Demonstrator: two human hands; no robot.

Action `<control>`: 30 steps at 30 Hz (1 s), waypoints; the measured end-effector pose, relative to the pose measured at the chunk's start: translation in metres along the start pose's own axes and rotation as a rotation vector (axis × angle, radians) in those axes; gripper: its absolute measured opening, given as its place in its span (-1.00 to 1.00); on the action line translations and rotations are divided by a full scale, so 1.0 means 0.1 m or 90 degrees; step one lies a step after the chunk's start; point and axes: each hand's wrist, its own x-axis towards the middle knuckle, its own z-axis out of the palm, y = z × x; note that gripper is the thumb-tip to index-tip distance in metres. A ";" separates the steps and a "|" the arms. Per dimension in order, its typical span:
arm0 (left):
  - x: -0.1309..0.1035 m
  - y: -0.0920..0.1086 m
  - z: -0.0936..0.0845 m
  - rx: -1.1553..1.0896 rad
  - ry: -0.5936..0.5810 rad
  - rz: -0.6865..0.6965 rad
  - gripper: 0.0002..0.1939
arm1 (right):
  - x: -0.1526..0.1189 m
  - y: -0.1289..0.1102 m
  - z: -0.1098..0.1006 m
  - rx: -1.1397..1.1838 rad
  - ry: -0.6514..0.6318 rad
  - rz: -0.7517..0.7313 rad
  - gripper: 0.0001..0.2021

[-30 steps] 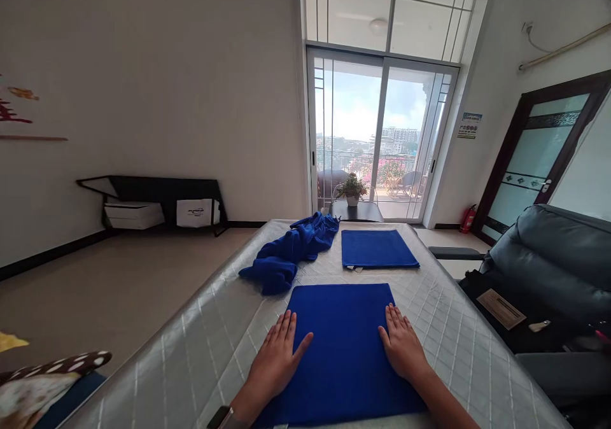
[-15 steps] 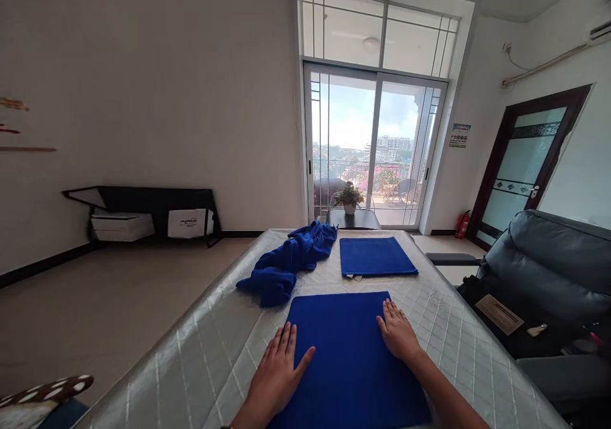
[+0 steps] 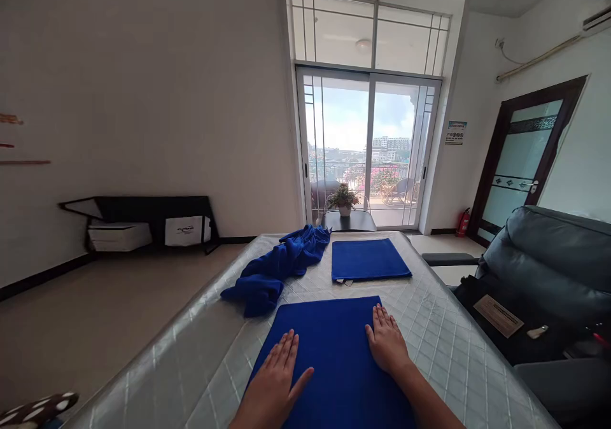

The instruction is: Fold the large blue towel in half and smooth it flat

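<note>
A flat blue cloth (image 3: 341, 359) lies folded into a rectangle in front of me. My left hand (image 3: 277, 378) rests flat on its left part, fingers stretched forward and thumb out to the side. On the right edge of the same cloth lies my right hand (image 3: 387, 340), also flat with its fingers extended. Beyond it, a second folded blue cloth (image 3: 370, 260) shows small white tags at its near edge. A crumpled blue cloth (image 3: 281, 267) is heaped to the left of that one. My wrists are toward the bottom of the view.
Everything lies on a silvery quilted surface (image 3: 191, 352). A dark leather armchair (image 3: 563, 270) with a small board (image 3: 499, 316) on it stands at the right. Past the far end is a potted plant (image 3: 344, 198) on a dark table. A low black rack (image 3: 153, 209) stands by the left wall.
My left hand has slid slightly toward me on the cloth. The view has shifted a little, so the cloths and my right hand appear farther left.
</note>
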 end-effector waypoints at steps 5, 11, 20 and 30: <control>0.31 0.83 -0.09 -0.050 -0.046 0.172 -0.22 | -0.01 0.01 -0.02 0.013 0.005 0.001 -0.30; 0.84 1.46 0.04 -0.104 -0.081 0.194 -0.19 | 0.00 0.05 0.02 0.000 0.006 -0.017 -0.32; 0.73 0.53 0.24 -0.046 -0.073 0.036 -0.12 | -0.01 0.01 0.00 0.028 0.013 0.006 -0.30; 0.39 -0.51 0.03 -0.054 -0.036 -0.128 -0.02 | 0.02 0.00 0.02 -0.015 0.001 0.012 -0.28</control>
